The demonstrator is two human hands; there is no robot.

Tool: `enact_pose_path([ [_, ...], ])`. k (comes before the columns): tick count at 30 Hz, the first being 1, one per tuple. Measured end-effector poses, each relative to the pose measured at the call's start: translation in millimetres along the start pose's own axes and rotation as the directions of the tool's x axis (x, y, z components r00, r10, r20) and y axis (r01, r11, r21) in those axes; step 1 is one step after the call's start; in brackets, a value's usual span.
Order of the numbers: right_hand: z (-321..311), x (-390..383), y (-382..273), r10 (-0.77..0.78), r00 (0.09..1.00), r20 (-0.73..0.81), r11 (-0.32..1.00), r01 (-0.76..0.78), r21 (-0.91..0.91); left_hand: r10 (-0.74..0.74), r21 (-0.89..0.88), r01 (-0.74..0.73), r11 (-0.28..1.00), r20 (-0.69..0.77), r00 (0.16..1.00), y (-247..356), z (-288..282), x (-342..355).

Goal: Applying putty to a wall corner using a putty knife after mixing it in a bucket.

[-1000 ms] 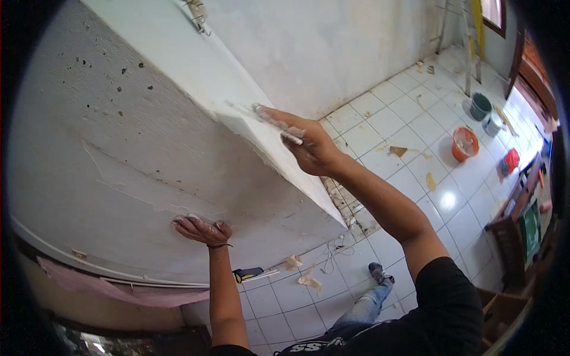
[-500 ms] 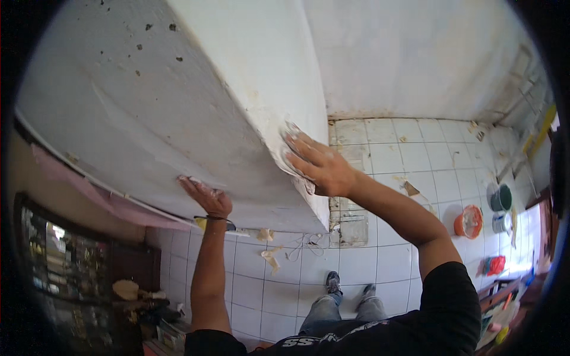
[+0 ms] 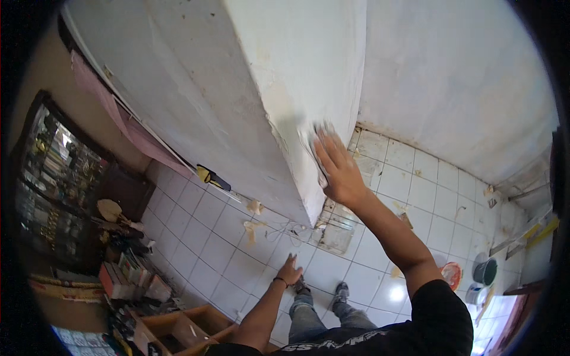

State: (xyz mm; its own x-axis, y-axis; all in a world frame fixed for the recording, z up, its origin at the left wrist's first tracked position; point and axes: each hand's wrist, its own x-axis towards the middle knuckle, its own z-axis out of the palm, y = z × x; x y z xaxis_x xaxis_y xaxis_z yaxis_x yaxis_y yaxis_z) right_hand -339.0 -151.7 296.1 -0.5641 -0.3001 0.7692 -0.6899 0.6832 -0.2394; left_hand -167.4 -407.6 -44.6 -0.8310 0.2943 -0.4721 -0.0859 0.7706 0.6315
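My right hand (image 3: 338,169) is raised at the white narrow face of the wall corner (image 3: 291,142), with its fingers stretched out. Under them shows the edge of a thin flat putty-smeared piece (image 3: 318,163), mostly hidden by the hand and blurred. White putty coats the fingertips. Lower down, away from the wall, my left hand (image 3: 289,274) hangs above the tiled floor with fingers extended and nothing seen in it. It wears a dark wristband. The wider grey-white wall face (image 3: 202,101) lies left of the corner.
A yellow and black tool (image 3: 212,177) sits by the wall's foot. Peeled scraps (image 3: 252,230) and a thin white cord (image 3: 291,231) lie on the tiles. At right stand an orange bucket (image 3: 451,274) and a green one (image 3: 485,271). A wooden box (image 3: 187,329) and a glass-fronted cabinet (image 3: 59,184) are left.
My left hand has come off the grey-white wall face and dropped beside my legs. My right hand remains raised at the corner, shifted slightly right in view. The whole view has turned.
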Motion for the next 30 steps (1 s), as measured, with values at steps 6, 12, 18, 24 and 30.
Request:
enact_pose_path([
  [6, 33.8, 63.2, -7.8, -0.285, 0.955, -0.075, 0.958, 0.287, 0.011, -0.111, -0.041, 0.115, 0.993, 0.086, 0.99, -20.1, 87.8, -42.7],
  [12, 105.6, -101.7, 44.0, -0.041, 0.974, 0.225, 0.997, 0.026, 0.066, -0.061, -0.146, 0.071, 0.987, 0.072, 0.996, 4.9, 64.6, -49.1],
  [18, 60.1, -82.6, 40.7, -0.031, 0.925, 0.378, 0.977, -0.051, 0.206, 0.419, 0.313, -0.282, 0.907, -0.6, 0.682, 32.1, -112.3, 23.3],
  [24, -39.3, 60.4, 33.9, -0.229, 0.973, -0.023, 0.971, 0.23, 0.063, 0.147, -0.319, -0.699, 0.64, -0.842, 0.519, 190.7, -267.8, 38.1],
  [30, -40.7, 159.8, 26.2, -0.403, 0.869, -0.287, 0.904, 0.427, 0.025, 0.031, -0.53, -0.644, 0.552, -0.758, 0.652, 192.6, -255.8, 59.5],
])
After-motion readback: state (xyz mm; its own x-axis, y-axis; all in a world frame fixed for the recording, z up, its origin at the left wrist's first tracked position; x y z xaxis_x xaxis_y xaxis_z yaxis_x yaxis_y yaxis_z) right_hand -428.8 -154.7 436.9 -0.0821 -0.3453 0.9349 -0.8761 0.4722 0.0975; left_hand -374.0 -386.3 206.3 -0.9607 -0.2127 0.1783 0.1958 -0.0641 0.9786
